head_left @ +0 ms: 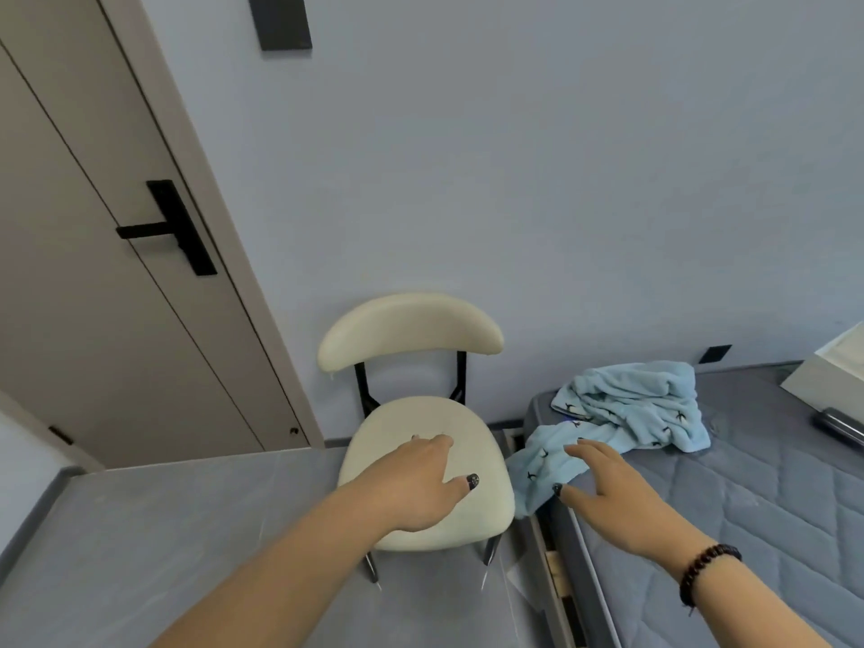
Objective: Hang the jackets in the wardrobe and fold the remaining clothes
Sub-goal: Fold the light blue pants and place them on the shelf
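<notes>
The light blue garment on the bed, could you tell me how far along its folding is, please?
Nothing looks done yet: the light blue garment lies crumpled on the mattress, one end hanging off the edge. In hand: the right hand reaches its near end, the left hand hovers over the chair. Folding remains; no jackets or wardrobe show.

The white box (837,367) at three o'clock is cut by the right edge. The blue garment (626,413) lies crumpled, its kind unclear. The dark wall panel (280,18) at twelve o'clock runs past the top.

- The left hand (423,479) hovers over the cream padded chair (421,465).
- Right of it, the right hand (608,484) reaches the crumpled light-blue patterned garment (626,413) lying on the grey quilted mattress (748,507).
</notes>
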